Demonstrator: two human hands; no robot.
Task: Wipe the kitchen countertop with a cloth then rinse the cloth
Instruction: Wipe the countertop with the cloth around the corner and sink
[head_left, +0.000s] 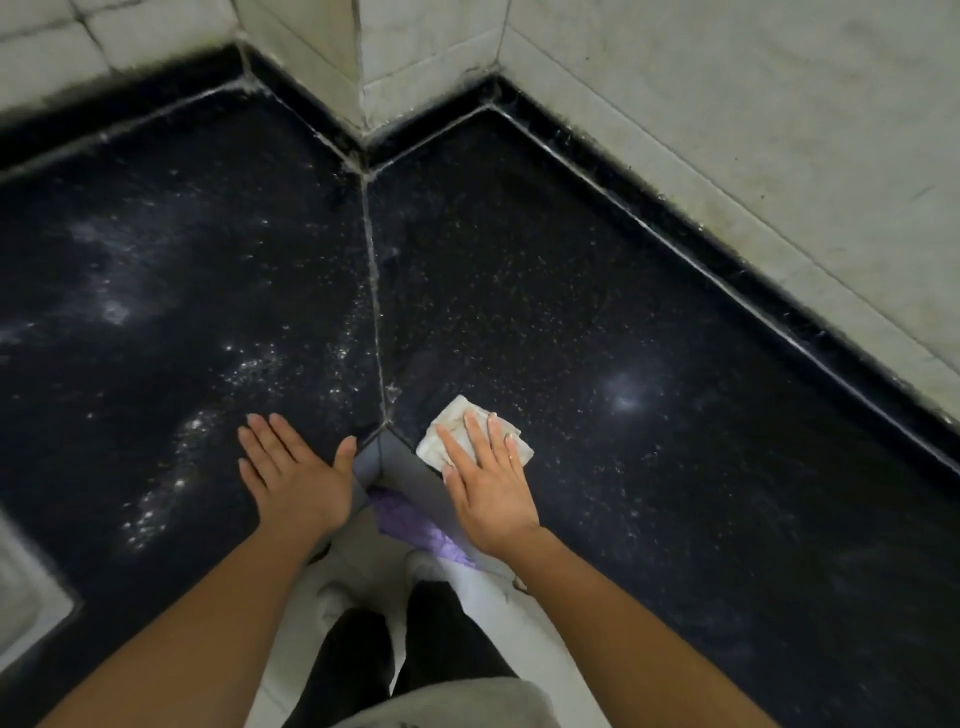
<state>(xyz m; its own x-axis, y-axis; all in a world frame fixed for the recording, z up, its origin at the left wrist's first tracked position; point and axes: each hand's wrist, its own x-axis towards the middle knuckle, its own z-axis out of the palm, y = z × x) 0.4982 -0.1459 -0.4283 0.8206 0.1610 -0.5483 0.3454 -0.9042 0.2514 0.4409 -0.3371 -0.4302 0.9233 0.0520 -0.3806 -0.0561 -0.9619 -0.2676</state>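
A black speckled L-shaped countertop (519, 291) fills the head view, dusted with white powder, thickest on the left part. A small folded white cloth (449, 421) lies near the inner corner of its front edge. My right hand (488, 478) presses flat on the cloth with straight fingers, covering its near half. My left hand (291, 467) rests flat on the countertop just left of the inner corner, fingers spread, holding nothing.
Grimy white tiled walls (727, 104) run along the back and right, with a protruding wall corner (358, 67). A steel sink edge (26, 587) shows at the lower left. A purple cloth (415, 525) hangs below the counter edge. My legs stand on a pale floor.
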